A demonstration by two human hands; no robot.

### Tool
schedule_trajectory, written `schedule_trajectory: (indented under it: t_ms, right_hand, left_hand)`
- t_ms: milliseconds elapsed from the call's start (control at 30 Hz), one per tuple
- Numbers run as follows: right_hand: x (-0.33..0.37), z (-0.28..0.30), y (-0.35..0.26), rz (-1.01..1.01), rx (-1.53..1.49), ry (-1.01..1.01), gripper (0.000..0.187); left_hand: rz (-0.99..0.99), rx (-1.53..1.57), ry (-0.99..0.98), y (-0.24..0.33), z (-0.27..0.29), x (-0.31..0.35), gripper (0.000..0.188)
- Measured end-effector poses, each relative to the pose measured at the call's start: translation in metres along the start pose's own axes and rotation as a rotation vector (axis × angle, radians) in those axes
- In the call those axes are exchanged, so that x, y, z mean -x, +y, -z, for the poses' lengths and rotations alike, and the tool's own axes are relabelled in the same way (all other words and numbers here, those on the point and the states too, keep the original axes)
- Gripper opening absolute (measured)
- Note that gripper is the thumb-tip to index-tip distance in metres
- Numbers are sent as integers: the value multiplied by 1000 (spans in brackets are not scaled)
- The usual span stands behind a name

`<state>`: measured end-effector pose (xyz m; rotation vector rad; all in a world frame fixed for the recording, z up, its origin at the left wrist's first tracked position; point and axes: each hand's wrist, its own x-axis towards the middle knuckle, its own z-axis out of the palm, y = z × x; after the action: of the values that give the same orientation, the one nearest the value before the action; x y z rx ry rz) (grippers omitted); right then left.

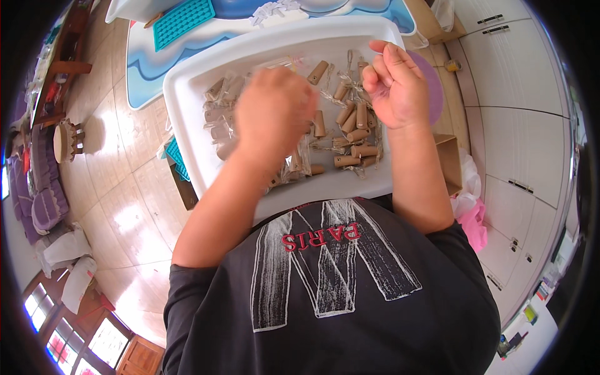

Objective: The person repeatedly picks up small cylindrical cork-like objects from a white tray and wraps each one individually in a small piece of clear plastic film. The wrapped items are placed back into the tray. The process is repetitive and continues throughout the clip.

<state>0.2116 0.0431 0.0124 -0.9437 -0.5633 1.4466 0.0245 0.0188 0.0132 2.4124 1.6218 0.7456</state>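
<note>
My left hand (275, 112) is smeared by motion above the middle of a white plastic tub (181, 125); its fingers do not show clearly. Beneath and beside it lie clear plastic bags (220, 130) with brown cork-like pieces inside. Over the tub's far right side, my right hand (400, 90) is raised, palm toward me. Its fingers are curled, with thumb and forefinger close together; what they hold, if anything, is too small to make out. Loose brown cylinders (364, 151) with thin wire-like strands (331, 78) are heaped below it.
Past the tub stands a blue and white patterned table (140, 78) with a teal grid tray (182, 24). A purple round object (431, 81) and a cardboard box (449, 159) are at the right, before white cabinets (519, 137). A small stool (66, 141) stands left.
</note>
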Motion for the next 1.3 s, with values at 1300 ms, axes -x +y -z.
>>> schedule_trajectory:
  t_ms: [1300]
  right_hand:
    - [11, -4, 6, -54, 461, -327, 17]
  left_hand:
    - [821, 1760, -360, -17, -17, -5, 25]
